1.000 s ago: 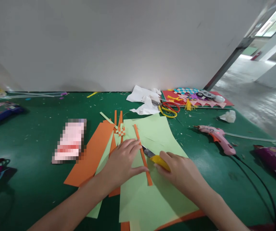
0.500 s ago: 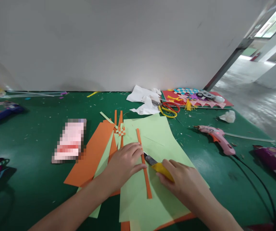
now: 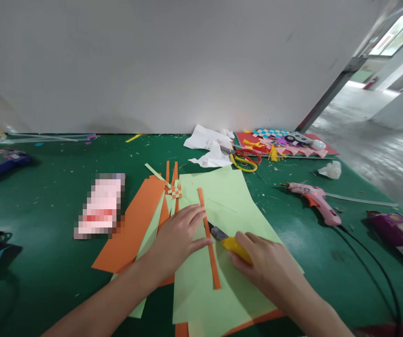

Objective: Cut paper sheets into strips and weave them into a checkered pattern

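A narrow orange paper strip point(image 3: 212, 262) lies lengthwise on a light green paper sheet point(image 3: 236, 196). My left hand point(image 3: 182, 234) holds it down, fingertips at its upper part and thumb lower, set apart along it. In my right hand point(image 3: 261, 260) is a yellow utility knife point(image 3: 235, 248), its blade tip against the strip's right edge between my left fingers and thumb. Just beyond my left hand lies a small orange-and-green woven paper piece point(image 3: 175, 192) with loose strips spreading from it. An orange paper sheet point(image 3: 134, 224) is left of that hand.
Right of the papers lie a pink glue gun point(image 3: 316, 199) with a black cord and a purple tool point(image 3: 398, 236). Scissors point(image 3: 245, 161), white crumpled paper point(image 3: 208, 142) and a red board point(image 3: 282, 145) with crafts stand near the wall. A pixelated pink item point(image 3: 101, 206) is at left.
The whole view has shifted very slightly. Both hands, the strip and the knife keep nearly the same places; I see no clear motion of the blade.
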{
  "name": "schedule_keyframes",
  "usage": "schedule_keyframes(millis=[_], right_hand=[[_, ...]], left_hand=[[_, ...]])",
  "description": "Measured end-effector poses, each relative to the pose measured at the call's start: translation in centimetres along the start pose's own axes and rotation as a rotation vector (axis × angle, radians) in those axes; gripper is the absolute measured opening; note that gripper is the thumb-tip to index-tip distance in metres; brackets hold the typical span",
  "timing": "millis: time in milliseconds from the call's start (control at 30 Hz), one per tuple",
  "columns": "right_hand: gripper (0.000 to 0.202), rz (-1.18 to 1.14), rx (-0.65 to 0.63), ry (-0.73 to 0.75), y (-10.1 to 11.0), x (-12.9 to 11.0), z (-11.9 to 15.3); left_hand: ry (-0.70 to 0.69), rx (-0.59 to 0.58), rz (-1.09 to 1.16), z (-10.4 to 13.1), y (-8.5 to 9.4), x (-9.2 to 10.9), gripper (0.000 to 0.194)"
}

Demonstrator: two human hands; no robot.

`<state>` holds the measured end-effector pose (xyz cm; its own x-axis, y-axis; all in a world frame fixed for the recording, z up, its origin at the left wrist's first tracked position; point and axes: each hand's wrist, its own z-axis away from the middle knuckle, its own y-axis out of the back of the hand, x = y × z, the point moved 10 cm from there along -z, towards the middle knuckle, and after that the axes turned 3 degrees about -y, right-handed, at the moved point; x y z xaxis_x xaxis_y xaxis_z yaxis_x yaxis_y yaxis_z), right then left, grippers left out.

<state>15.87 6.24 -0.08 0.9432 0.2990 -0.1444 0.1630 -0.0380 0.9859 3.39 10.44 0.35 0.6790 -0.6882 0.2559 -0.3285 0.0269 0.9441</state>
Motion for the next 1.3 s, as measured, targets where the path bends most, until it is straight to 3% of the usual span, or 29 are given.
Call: schedule_keyframes(millis=[333, 833, 1300], right_hand=[[0.010, 0.014, 0.002, -0.017, -0.1, 0.2, -0.1], [0.010, -0.017, -0.178, -0.122, -1.0, 0.7, -1.4], [0.014, -0.013, -0.186, -0.155, -0.8, 1.1, -2.7]], left_hand=[[0.021, -0.042, -0.040, -0.1, -0.3, -0.2, 0.065], [0.029, -0.051, -0.054, -0.1, -0.5, -0.3, 0.066], [0.021, -0.049, -0.055, -0.1, -0.4, -0.3, 0.068]])
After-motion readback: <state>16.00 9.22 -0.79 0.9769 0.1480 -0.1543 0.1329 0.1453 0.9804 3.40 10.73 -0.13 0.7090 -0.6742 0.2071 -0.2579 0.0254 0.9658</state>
